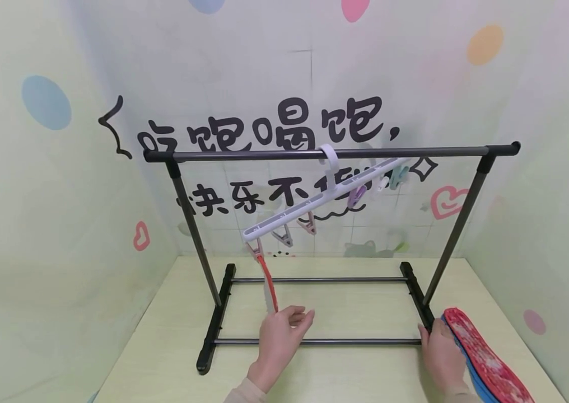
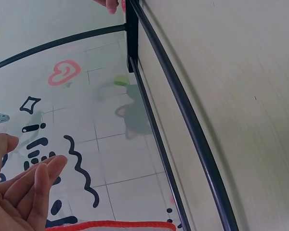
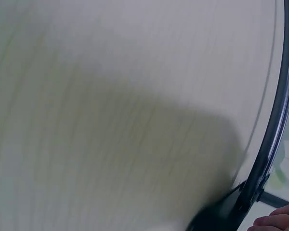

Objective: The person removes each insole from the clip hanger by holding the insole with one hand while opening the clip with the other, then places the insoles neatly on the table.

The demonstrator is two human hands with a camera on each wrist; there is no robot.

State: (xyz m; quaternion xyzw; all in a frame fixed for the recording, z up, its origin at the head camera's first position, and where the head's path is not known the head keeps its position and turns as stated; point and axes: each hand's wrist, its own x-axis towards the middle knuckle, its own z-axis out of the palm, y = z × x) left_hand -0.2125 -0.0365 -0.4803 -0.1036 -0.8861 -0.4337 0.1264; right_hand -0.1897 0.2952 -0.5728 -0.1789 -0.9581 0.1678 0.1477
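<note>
A white clip hanger (image 1: pixel 304 210) hangs tilted from the rack's top bar (image 1: pixel 234 156), its left end low. At that low end a pink clip (image 1: pixel 256 249) holds a thin insole with a red edge (image 1: pixel 269 280), seen almost edge-on. My left hand (image 1: pixel 281 338) is at the insole's lower end, fingers loosely bent with nothing between thumb and fingertips. My right hand (image 1: pixel 442 354) lies over the front of the rack's right foot (image 1: pixel 418 294), beside red and blue insoles (image 1: pixel 486 352). I cannot tell whether it grips the foot.
More small clips hang along the hanger, including a purple clip (image 1: pixel 357 196) and a teal clip (image 1: pixel 398 176). Two slanted posts and a front crossbar (image 1: pixel 355 341) frame the space above the pale table (image 1: pixel 158 352). A printed curtain (image 1: pixel 88 224) stands behind and at both sides.
</note>
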